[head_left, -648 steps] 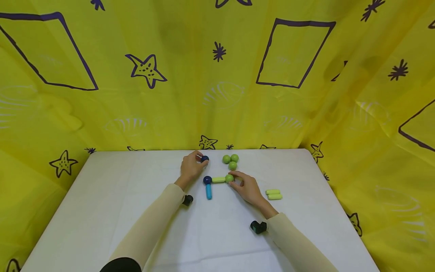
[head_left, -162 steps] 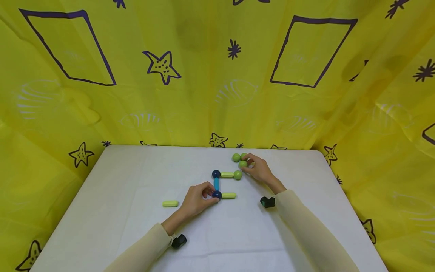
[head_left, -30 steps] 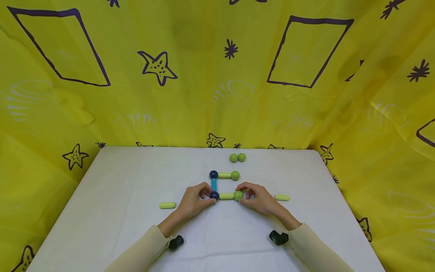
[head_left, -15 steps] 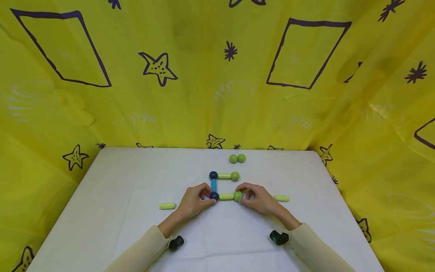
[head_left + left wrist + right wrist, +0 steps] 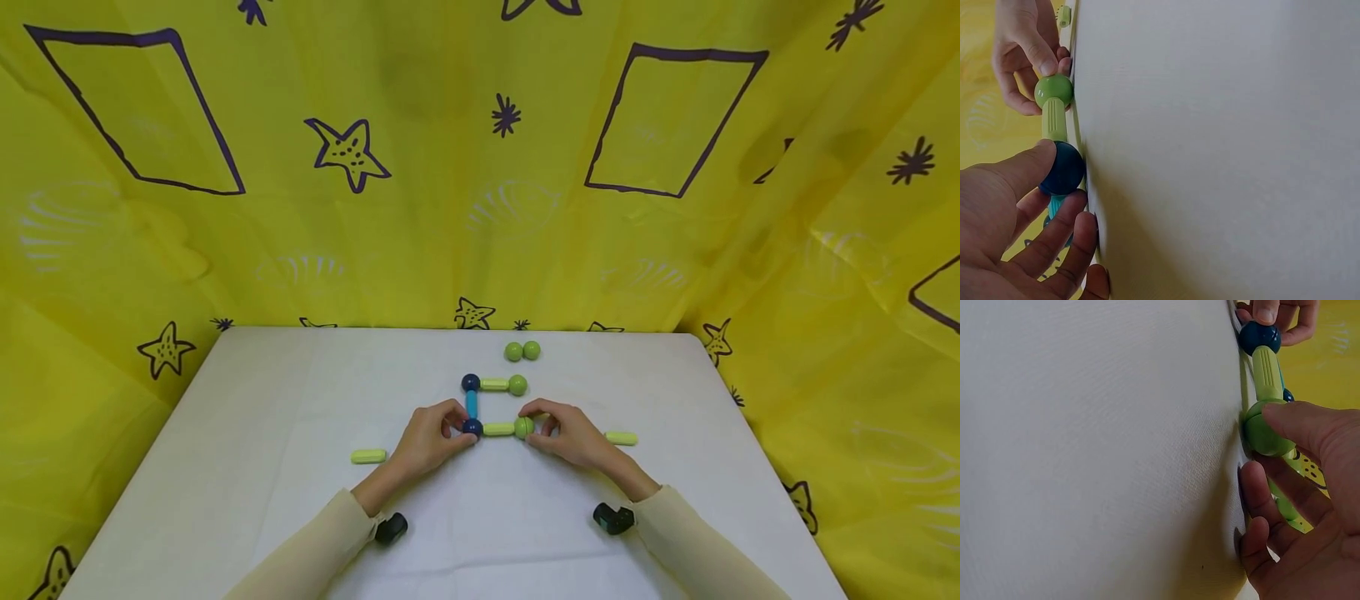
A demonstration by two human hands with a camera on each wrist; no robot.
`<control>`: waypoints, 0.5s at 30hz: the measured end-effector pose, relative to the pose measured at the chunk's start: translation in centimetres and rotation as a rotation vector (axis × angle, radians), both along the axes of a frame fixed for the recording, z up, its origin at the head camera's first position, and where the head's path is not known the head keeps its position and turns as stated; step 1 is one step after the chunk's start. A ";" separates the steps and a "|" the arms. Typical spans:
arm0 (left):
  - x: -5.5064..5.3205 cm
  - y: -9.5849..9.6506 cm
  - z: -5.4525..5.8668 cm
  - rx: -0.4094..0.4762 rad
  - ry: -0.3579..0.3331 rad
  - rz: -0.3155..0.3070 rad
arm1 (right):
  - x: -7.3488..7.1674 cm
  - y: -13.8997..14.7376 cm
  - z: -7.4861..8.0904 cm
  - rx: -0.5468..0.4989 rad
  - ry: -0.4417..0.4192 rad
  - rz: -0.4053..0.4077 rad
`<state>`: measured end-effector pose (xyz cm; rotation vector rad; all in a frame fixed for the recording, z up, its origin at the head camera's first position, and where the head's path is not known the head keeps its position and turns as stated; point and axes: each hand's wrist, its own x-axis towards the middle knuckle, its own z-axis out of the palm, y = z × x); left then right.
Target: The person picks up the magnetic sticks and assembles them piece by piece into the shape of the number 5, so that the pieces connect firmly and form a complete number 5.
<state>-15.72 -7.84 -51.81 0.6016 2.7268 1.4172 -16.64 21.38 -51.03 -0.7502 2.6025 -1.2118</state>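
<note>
At lower centre, your left hand (image 5: 431, 437) pinches a glossy dark-blue ball (image 5: 472, 427); your right hand (image 5: 572, 433) grips a glossy green ball (image 5: 523, 427), earlier apart, now touching a ribbed yellow-green rod (image 5: 498, 429)

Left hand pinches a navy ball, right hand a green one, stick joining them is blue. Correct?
Stick color's wrong: the stick is yellow-green, per the head view. The left hand does pinch the navy ball, the right hand the green ball.

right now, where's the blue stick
In the head view, the blue stick is near the middle, between the two navy balls, left of the two attached lime sticks; the left hand pinches the nearer ball.
</note>
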 end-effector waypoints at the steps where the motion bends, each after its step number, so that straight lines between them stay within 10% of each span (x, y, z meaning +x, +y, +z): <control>1: -0.1 0.0 0.0 -0.004 -0.001 0.000 | -0.1 0.0 0.0 0.004 -0.001 -0.004; 15: -1.0 0.4 0.5 -0.021 -0.031 0.020 | -0.9 -0.3 0.7 0.053 -0.006 -0.029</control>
